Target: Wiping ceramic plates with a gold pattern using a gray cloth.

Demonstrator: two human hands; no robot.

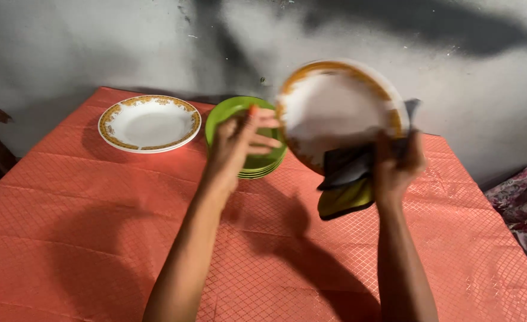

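Head view: left to right across my bench (96, 197), orange cloth.
Far left: white plate with gold rim (149, 123), flat, alone.
Green plates (239, 110): stacked, behind my left hand.
Left hand (239, 143): released, fingers spread, holding nothing.
Raised plate (338, 113): tilted, blurred, mid-air right of centre.
Right hand (397, 164): grasping raised plate through dark cloth (347, 179).
Tip: I'd steady the rim with the left.

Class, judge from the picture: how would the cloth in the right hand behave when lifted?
The cloth droops in folds beneath the right hand, so it is probably floppy and light. Pressed against the raised plate, it likely grips rather than slips.
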